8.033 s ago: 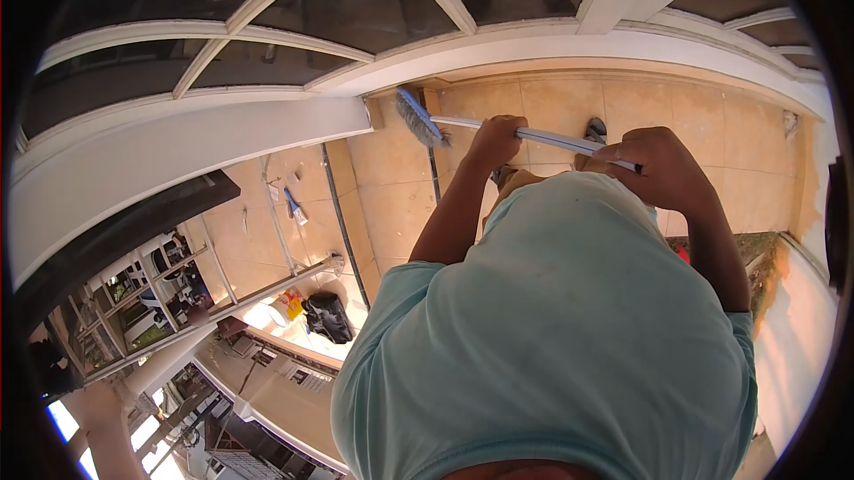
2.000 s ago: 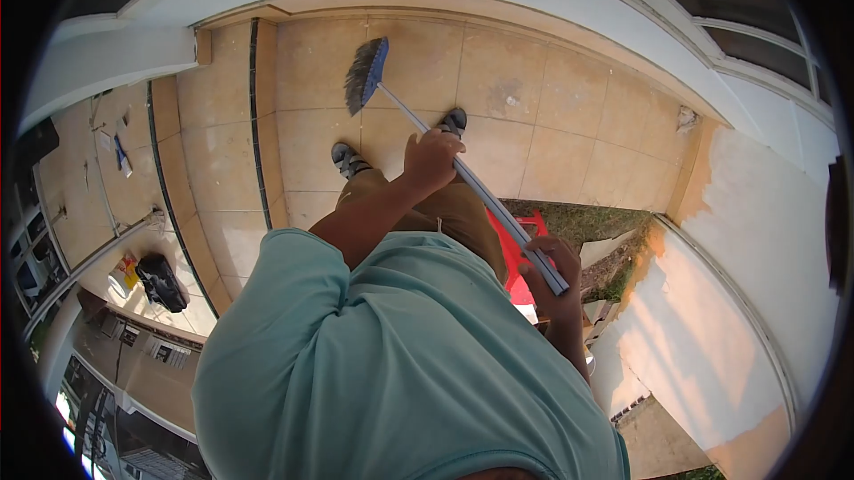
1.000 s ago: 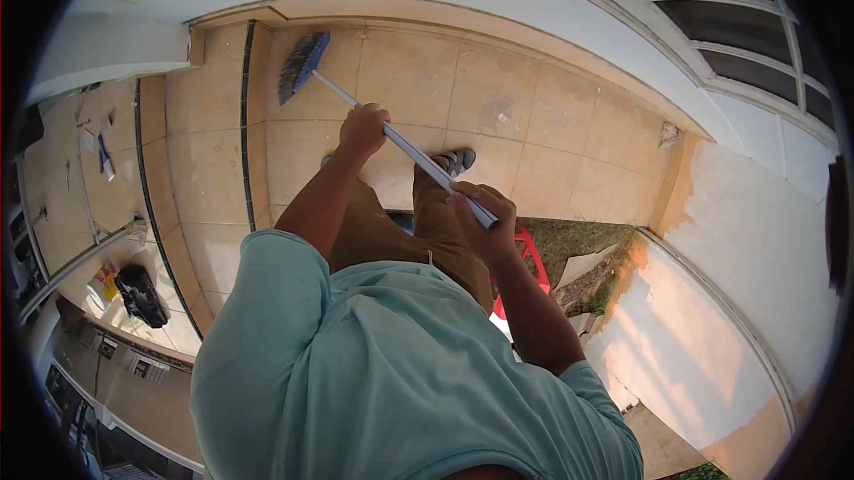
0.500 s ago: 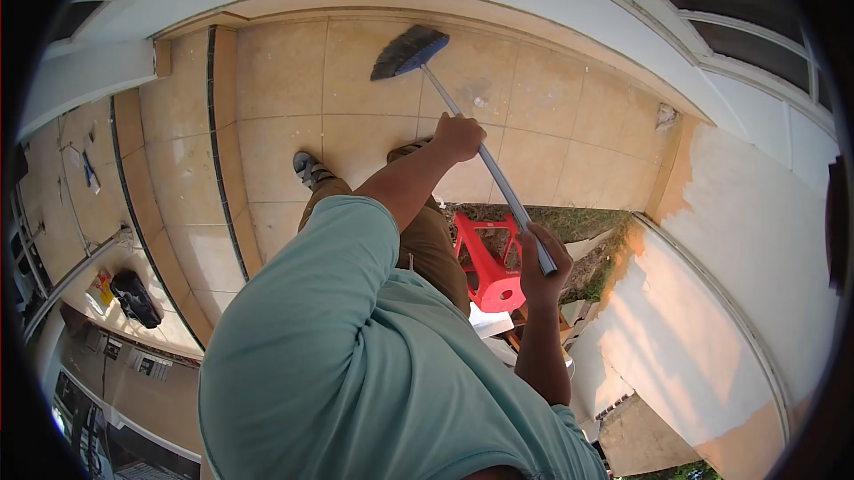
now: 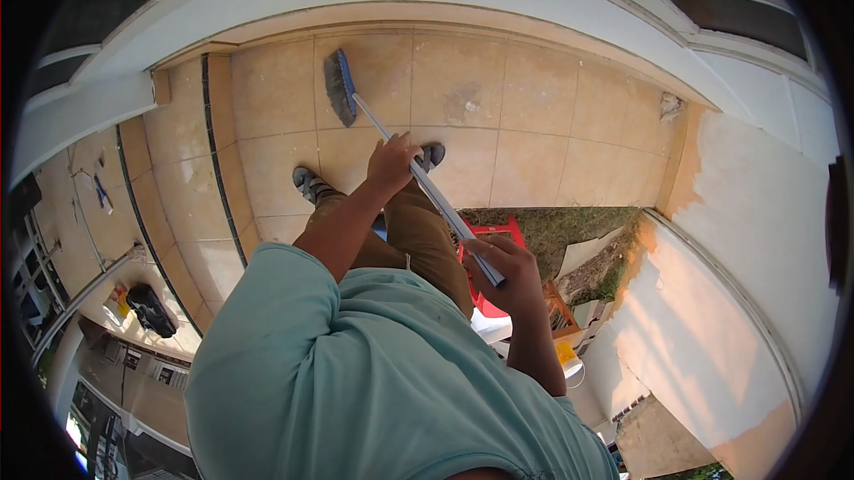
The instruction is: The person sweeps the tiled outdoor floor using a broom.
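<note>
A broom [image 5: 445, 209] with a grey pole slants across the view in front of my body. Its dark bristle head with a blue block [image 5: 341, 88] rests on the tiled floor [image 5: 454, 71], near the wall. My left hand [image 5: 391, 164] is wrapped round the middle of the pole, above my shoes. Near the pole's top end, my right hand [image 5: 509, 268] is closed on it with the fingers along its side. A dusty patch with small white bits [image 5: 467, 104] lies on the tiles to the right of the broom head.
Steps with dark edging [image 5: 222, 142] go down on the left. A red plastic stool [image 5: 503, 233] stands on the ground right of my legs, partly hidden. Also there are a yellow-and-white bucket [image 5: 569, 360] and a partly painted wall [image 5: 694, 302]. A black bag [image 5: 149, 309] lies lower left.
The broom head has swept left across the tiles and turned, its bristles now facing left. Both hands have shifted left with the pole.
</note>
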Tool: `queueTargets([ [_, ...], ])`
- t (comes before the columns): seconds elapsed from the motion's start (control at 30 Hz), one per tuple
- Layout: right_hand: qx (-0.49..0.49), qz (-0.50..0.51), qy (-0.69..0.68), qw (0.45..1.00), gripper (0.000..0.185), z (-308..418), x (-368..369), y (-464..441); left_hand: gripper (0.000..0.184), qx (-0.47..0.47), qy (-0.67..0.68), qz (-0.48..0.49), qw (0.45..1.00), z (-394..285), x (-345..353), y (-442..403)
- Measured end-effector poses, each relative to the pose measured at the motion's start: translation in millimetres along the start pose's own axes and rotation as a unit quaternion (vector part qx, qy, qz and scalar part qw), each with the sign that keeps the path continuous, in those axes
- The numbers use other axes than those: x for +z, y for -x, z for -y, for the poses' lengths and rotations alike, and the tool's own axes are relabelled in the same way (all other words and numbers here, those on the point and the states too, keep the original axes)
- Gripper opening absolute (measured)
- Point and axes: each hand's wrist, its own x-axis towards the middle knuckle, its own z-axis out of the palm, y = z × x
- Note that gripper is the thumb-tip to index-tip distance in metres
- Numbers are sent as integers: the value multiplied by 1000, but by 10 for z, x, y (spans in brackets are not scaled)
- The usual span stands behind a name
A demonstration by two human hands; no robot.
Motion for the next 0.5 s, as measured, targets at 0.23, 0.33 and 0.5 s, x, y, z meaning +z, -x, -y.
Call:
queueTargets([
  [0.23,22,-53,149,987,18,54,-300,86,19,120,61,35,990,-749,509,-677],
  [0.33,-12,-86,206,975,18,330,-359,190,12,148,19,81,985,-1090,196,-714],
  [0.5,-150,-118,210,959,20,966,-206,442,10,224,61,61,971,-1077,-714,-81],
])
